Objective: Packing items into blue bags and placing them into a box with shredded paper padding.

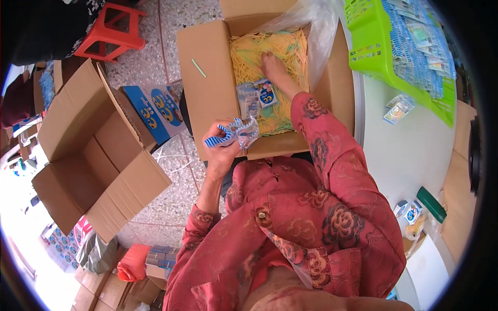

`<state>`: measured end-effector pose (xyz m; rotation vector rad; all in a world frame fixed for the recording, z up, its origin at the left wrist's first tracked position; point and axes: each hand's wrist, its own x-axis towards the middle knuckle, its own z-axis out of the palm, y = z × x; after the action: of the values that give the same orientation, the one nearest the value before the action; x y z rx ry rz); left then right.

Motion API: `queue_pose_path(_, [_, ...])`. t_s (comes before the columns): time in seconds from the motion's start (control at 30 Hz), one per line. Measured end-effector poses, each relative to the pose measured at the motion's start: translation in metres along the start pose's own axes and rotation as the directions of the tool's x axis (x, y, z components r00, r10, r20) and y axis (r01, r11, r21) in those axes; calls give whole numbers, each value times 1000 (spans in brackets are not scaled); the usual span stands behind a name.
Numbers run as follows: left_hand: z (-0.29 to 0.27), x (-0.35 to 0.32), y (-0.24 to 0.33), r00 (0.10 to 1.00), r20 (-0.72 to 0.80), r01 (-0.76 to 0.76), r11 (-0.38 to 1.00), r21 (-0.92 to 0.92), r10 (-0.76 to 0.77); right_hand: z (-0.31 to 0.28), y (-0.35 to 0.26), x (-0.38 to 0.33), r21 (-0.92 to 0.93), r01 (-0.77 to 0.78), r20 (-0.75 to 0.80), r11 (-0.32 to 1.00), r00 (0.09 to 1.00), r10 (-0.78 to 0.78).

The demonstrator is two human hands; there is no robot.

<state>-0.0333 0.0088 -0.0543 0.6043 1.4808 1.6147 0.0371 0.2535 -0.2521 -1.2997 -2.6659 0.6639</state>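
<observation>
Left hand is wrapped around a bunch of blue-and-white striped clear packets, held up by the near left corner of an open carton. The right hand reaches into that carton, its fingertips down among thin yellow sticks, a few greenish ones mixed in; from where I stand I can't tell whether it has pinched any. Beside that wrist, a blue printed packet lies on the sticks, and one green stick sits alone on the carton's left flap.

To the person's right runs a pale surface with a lime-green basket heaped with more striped packets, a loose packet just below it, and a dark green object nearer the person. On the left, a second carton stands with flaps spread on the speckled floor, near a red stool and a blue box.

Crumpled clear plastic covers the carton's far right corner. The left hand's fingers partly hide its bunch, so I can't count it. Glare washes out the far left, and a black shape at the right rim is cut off.
</observation>
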Motion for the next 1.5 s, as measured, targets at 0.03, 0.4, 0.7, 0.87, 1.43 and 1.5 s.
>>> queue_pose_path(0.03, [0,1,0,1000,0,16,1000,0,-16,4,3,1,-12,-8,-6,1000,1000,8])
queue_pose_path(0.4, [-5,8,-3,999,-15,36,999,-41,-36,17,-5,5,65,68,-85,996,994,-62])
queue_pose_path(0.7, [-5,9,-6,999,-20,50,998,-31,-50,22,-5,12,-4,15,-32,1000,999,-15])
queue_pose_path(0.87, [-1,8,-6,999,-31,35,995,-89,-38,13,9,14,48,-12,-8,999,1000,13])
queue_pose_path(1.43, [4,-23,10,996,82,-40,997,-62,45,-72,10,-101,565,-654,785,503,615,-82])
queue_pose_path(1.5, [0,-29,8,994,103,-35,998,-58,41,-69,2,-128,435,-464,843,772,511,-168])
